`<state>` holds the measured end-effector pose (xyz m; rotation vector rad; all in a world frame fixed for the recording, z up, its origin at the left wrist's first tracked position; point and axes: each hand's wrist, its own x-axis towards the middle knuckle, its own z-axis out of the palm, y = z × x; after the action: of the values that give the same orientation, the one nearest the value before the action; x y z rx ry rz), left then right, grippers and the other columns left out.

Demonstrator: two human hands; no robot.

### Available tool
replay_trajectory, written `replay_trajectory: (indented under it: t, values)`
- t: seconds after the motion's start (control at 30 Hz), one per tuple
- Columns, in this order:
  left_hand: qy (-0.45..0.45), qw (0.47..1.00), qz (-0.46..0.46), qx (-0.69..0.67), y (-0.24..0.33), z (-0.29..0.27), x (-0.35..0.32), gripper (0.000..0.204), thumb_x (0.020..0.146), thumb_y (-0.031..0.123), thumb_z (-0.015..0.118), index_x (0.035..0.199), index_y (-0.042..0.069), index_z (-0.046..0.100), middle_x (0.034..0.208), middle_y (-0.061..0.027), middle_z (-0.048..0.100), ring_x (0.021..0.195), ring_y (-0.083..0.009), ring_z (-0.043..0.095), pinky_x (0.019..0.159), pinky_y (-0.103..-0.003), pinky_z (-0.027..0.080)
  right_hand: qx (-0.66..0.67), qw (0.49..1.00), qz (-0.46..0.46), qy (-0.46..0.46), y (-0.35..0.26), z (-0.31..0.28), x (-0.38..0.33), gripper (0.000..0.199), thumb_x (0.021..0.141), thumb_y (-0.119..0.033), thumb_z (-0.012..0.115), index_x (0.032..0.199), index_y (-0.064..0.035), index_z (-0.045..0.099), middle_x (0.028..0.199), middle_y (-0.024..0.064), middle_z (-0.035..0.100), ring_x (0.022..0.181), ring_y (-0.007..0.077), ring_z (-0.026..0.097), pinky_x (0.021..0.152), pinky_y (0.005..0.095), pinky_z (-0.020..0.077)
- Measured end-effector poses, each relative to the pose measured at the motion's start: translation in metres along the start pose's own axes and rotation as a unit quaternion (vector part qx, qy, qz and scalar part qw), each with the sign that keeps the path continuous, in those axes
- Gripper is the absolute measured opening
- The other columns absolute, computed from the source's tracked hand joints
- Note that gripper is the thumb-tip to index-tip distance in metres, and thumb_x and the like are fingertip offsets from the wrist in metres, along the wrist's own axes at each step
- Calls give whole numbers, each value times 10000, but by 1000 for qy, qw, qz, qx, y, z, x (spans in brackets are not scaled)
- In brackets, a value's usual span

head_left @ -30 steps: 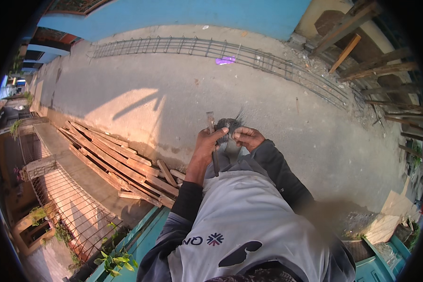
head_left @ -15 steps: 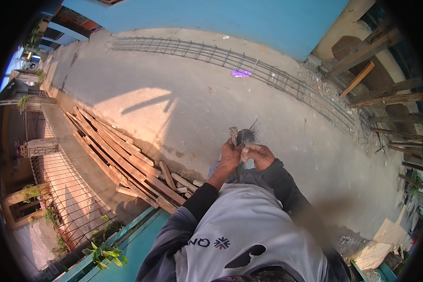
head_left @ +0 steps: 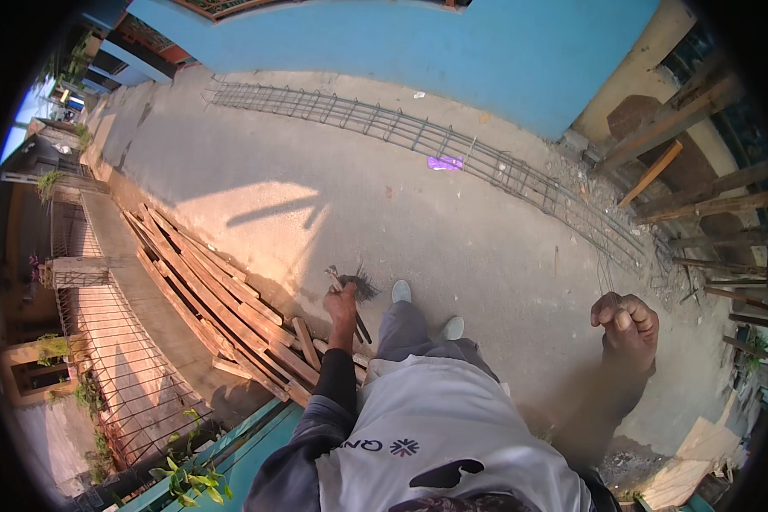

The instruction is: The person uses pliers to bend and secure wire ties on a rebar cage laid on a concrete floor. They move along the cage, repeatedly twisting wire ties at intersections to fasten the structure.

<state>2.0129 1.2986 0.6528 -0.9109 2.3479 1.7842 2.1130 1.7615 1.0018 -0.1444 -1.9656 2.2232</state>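
My left hand (head_left: 341,303) is closed round a bundle of thin dark wires (head_left: 364,284), whose loose ends fan out to the right. In the same fist is a hand tool (head_left: 363,328) with a slim dark handle below and a metal head above; its exact kind cannot be made out. Far out to the right, my right hand (head_left: 630,322) is closed with its fingertips pinched together. From them rises a thin bent wire (head_left: 606,271). Between the two hands, my shoes stand on the grey pavement.
Beside my left arm lies a pile of long wooden boards (head_left: 222,290). A long rebar cage (head_left: 375,118) stretches along the blue wall (head_left: 384,38), with a purple packet (head_left: 445,163) beside it. Timber props (head_left: 700,188) lean at the right, and a teal ledge (head_left: 256,444) is at lower left.
My hands were together in front of me and have parted. The left moved left with the wires and tool; the right swung far right, a thin wire now showing at its fingers.
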Motion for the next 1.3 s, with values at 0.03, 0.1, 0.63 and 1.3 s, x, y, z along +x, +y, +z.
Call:
replay_trajectory:
  t: [0.03,0.1,0.63,1.3]
  values:
    - [7,999,26,-25,9,-9,7,211,747,136,679,849,-34,605,690,-43,567,624,-176,513,597,-347,431,-77,996,44,30,19,-3,4,276,921,-267,628,830,-6,634,614,16,557,513,69,399,538,266,386]
    - [28,999,-6,20,36,-20,26,218,741,130,681,869,-36,619,711,-51,584,636,-175,522,612,-347,434,-98,984,123,80,74,2,26,277,910,-273,651,841,-5,650,623,6,554,507,63,417,506,247,373]
    - [-252,939,-24,-231,290,92,282,326,743,262,765,964,58,639,781,1,572,710,-106,532,544,-265,373,-208,852,448,174,296,110,149,250,877,-258,595,786,-41,680,526,-10,429,432,111,404,429,298,341]
    - [-454,843,-221,-182,361,178,323,393,954,323,550,1129,-29,563,1001,-130,673,809,-193,668,519,-244,437,-139,967,160,-138,268,261,417,245,944,-237,560,1033,-42,679,918,95,643,732,165,575,727,303,480]
